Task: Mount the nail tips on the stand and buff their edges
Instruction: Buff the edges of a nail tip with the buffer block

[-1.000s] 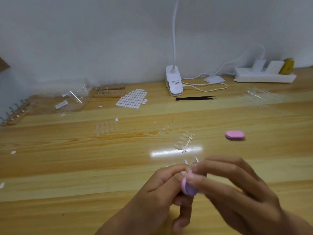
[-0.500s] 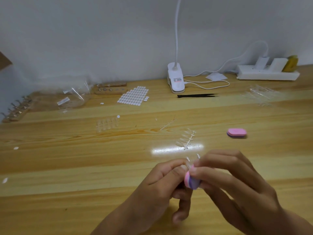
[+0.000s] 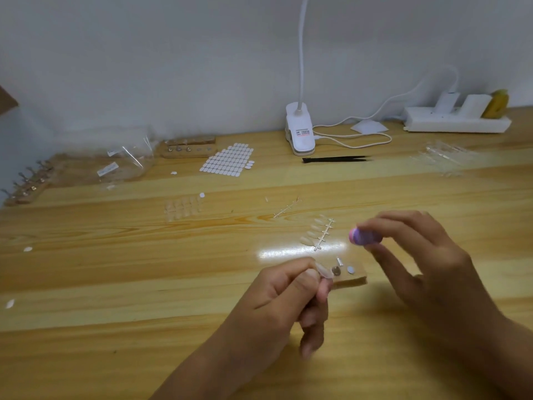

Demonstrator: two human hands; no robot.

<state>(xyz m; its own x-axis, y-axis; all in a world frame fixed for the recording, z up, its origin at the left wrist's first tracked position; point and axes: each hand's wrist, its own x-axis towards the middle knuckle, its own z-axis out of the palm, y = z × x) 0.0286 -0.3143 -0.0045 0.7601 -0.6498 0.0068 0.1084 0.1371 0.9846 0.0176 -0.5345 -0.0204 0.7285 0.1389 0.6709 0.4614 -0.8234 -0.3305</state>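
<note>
Currently the left hand [image 3: 288, 298] pinches one clear nail tip [image 3: 324, 273] between thumb and forefinger, while the right hand [image 3: 427, 269] pinches a small pink-and-purple buffer [image 3: 364, 237], held apart from the tip. Just beyond the left fingertips lies the wooden stand [image 3: 352, 280]. Its visible pegs look bare, one carrying a white sticky dot [image 3: 350, 269], so mounting seems barely begun. A strip of tips [image 3: 315, 233] waits just past the stand, probably unbuffed. Bare table [image 3: 144, 284] spreads leftward and nearer, giving both hands room.

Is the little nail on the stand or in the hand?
In the hand. The left hand pinches the nail tip near the wooden stand, not on its pegs.
</note>
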